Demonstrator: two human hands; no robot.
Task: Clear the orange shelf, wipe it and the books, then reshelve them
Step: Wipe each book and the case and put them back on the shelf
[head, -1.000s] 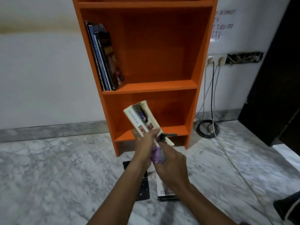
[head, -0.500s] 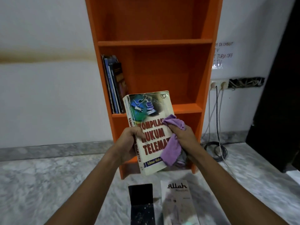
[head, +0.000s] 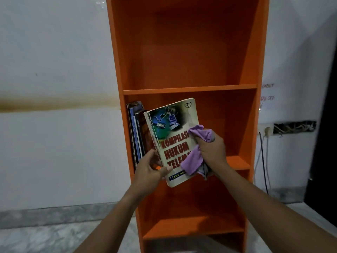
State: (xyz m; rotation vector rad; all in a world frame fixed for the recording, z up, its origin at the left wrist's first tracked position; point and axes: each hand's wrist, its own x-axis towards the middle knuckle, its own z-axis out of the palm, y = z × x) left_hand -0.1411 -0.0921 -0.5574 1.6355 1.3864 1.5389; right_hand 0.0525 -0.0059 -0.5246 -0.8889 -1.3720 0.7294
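head view: left hand (head: 152, 168) grips the paperback (head: 173, 141) by its spine — steadying it, likely — while right hand (head: 211, 150) clutches the purple cloth (head: 194, 158) against the cover to wipe before shelving.

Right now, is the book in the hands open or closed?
Closed. The book has its front cover flat on its pages. The left hand grips its spine side; the right hand presses a purple cloth on it.

Orange shelf (head: 189, 87); books (head: 135, 132) upright, middle compartment left.
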